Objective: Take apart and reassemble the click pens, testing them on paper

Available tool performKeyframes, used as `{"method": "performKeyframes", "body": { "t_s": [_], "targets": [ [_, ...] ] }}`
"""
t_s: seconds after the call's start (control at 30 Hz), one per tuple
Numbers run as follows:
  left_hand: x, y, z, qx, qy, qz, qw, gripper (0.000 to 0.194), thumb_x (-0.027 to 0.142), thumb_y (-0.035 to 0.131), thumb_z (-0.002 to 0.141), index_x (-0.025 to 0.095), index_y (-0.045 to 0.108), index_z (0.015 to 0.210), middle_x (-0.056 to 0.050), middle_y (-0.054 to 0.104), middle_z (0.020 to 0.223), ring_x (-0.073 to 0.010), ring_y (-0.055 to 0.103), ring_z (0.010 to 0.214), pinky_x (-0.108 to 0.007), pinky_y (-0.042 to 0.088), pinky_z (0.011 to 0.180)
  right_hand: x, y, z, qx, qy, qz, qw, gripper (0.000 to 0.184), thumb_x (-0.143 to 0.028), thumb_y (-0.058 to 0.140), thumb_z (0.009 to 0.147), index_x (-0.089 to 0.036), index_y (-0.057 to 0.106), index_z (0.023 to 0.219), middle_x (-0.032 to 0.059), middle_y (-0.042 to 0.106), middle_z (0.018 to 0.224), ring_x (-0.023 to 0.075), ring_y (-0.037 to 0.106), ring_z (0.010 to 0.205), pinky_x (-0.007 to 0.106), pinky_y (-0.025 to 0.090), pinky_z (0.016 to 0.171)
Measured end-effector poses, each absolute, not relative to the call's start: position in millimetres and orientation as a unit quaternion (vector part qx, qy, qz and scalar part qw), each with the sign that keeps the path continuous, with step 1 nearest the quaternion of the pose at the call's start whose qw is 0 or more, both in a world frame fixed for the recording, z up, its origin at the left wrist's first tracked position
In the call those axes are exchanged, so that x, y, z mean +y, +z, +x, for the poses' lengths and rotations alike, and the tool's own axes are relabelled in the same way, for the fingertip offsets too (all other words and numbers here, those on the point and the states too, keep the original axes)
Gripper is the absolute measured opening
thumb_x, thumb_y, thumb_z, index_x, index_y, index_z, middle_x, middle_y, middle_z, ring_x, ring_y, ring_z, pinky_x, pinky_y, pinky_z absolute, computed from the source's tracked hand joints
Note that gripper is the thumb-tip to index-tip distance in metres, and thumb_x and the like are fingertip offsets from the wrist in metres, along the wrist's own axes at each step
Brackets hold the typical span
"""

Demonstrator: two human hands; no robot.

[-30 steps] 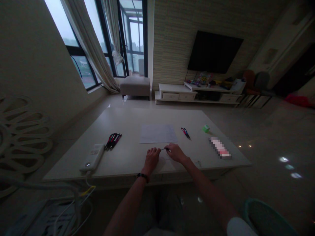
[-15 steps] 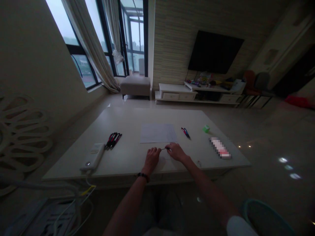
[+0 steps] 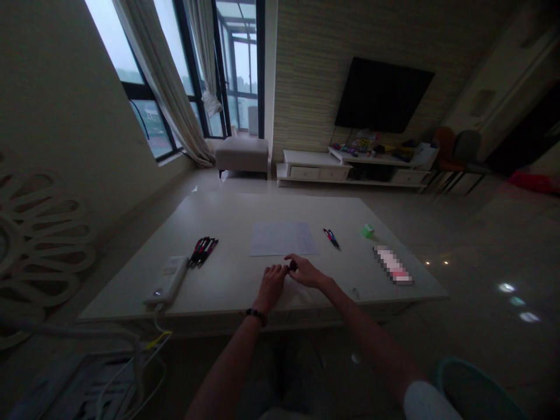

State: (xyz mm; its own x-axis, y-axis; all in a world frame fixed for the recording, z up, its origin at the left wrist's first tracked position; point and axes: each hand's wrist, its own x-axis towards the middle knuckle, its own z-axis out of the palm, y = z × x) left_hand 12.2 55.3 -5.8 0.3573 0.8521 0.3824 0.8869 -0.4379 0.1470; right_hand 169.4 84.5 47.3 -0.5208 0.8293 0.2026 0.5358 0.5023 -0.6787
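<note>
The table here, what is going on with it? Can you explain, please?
A person is working at a white table. Their right hand pinches a small dark object, too small to identify, and their left hand is right beside it. Beyond the hands lies a sheet of paper. A bundle of pens lies to its left, and two pens and a green cube lie to its right.
</note>
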Motion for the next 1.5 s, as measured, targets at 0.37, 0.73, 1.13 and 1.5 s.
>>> {"method": "performKeyframes", "body": {
  "t_s": [0.37, 0.73, 1.13, 1.5],
  "targets": [
    [56.2, -9.3, 12.8, -0.522, -0.249, -0.815, 0.030, 0.016, 0.027, 0.036, 0.091, 0.019, 0.048, 0.097, -0.004, 0.057, 0.090, -0.0163, 0.050, 0.084, -0.030, 0.032, 0.075, 82.2, 27.8, 183.9, -0.694, 0.359, -0.509, 0.362, 0.022, -0.034, 0.058, 0.072, -0.014, 0.067, 0.071, 0.0030, 0.064, 0.061, 0.0126, 0.056, 0.055, 0.024, 0.042, 0.055],
    [56.8, -9.9, 12.7, -0.513, -0.221, -0.829, 0.033, 0.015, 0.023, 0.037, 0.091, 0.020, 0.051, 0.096, -0.004, 0.058, 0.088, -0.0163, 0.051, 0.083, -0.032, 0.032, 0.076, 80.7, 16.3, 178.6, -0.653, 0.385, -0.564, 0.327, 0.052, -0.058, 0.045, 0.078, -0.014, 0.060, 0.054, 0.0001, 0.050, 0.038, 0.0102, 0.047, 0.038, 0.021, 0.037, 0.047],
    [56.4, -10.8, 12.3, -0.523, -0.239, -0.818, 0.022, 0.015, 0.022, 0.037, 0.091, 0.019, 0.050, 0.097, -0.003, 0.058, 0.088, -0.0155, 0.051, 0.084, -0.031, 0.033, 0.076, 84.9, 7.7, 172.8, -0.635, 0.471, -0.500, 0.353, 0.049, -0.060, 0.041, 0.077, -0.018, 0.045, 0.051, -0.0053, 0.038, 0.041, 0.0081, 0.036, 0.039, 0.021, 0.029, 0.042],
    [56.8, -12.2, 11.1, -0.516, -0.236, -0.823, 0.022, 0.013, 0.023, 0.039, 0.090, 0.019, 0.050, 0.097, -0.003, 0.058, 0.088, -0.0157, 0.052, 0.082, -0.031, 0.035, 0.075, 89.4, -3.5, 165.9, -0.620, 0.450, -0.508, 0.394, 0.044, -0.057, 0.044, 0.075, -0.018, 0.046, 0.055, -0.0049, 0.041, 0.045, 0.0086, 0.037, 0.040, 0.021, 0.029, 0.042]
  ]
}}
